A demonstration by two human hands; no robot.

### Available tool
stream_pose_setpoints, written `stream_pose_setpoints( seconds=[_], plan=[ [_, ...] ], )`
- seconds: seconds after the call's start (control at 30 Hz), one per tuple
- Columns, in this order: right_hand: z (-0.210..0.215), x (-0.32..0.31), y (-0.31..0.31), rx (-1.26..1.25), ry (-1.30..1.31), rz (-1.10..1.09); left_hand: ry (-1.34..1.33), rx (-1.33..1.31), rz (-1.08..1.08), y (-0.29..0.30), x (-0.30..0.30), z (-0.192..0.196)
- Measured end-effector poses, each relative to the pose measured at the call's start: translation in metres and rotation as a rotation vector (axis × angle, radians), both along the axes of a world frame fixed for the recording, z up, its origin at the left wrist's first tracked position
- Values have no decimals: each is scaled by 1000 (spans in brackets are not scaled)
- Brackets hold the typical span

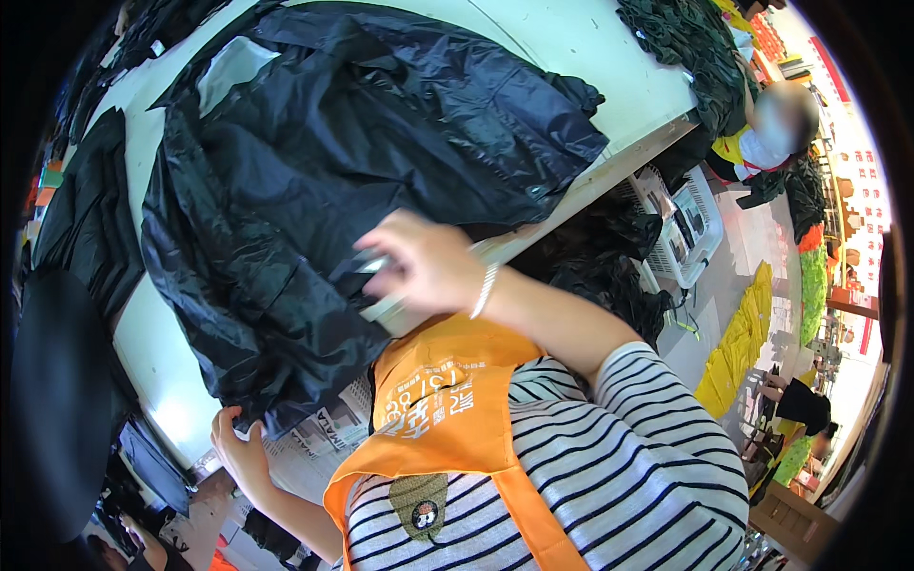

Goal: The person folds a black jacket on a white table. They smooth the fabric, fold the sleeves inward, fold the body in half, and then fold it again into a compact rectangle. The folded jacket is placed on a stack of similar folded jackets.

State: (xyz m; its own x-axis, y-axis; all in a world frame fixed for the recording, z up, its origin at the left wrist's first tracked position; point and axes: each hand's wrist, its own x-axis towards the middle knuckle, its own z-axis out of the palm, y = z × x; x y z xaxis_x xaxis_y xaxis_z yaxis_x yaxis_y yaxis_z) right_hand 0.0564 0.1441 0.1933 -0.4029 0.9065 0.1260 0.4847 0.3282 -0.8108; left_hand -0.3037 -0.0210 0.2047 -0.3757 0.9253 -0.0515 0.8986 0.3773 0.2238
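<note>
In the head view, a large black jacket lies spread over a white desk, its shiny fabric creased and its lower edge hanging over the near edge of the desk toward the person. The left hand is at the bottom hem of the jacket, fingers curled and closed on a fold of the black fabric just below the desk's edge. The right hand is raised over the near part of the jacket, its fingers bent around a small pale, flat object that is too blurred to identify; the hand grips it just above the fabric. A light bracelet circles the right wrist. The person wears a striped long-sleeved top with an orange apron over it.

More dark garments lie piled along the left side of the desk, and a dark green heap sits at its far right corner. Beyond that corner another person in a yellow vest is seen, well apart from the jacket. A white plastic basket stands on the floor beside the desk, with yellow cloth spread further right.
</note>
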Motion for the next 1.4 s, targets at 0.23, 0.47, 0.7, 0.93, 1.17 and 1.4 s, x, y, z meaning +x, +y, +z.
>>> stream_pose_setpoints(
  seconds=[0.23, 0.47, 0.7, 0.93, 1.17, 1.4],
  plan=[
    [-54, 267, 35, 91, -975, -140, -283, 219, -206, 105, 197, 18],
    [-71, 296, 67, -64, -248, -418, -502, 145, -889, 197, 358, -16],
    [-14, 266, 55, -446, 279, -200, -557, 408, -657, 244, 407, -6],
    [-18, 246, 61, -471, 460, -104, -820, 273, -792, 259, 397, -25],
    [-13, 238, 73, 3, 172, -229, -659, 267, -770, 258, 403, -30],
    [-27, 235, 86, 8, 204, -319, -977, 44, -552, 266, 410, -26]
  ],
)
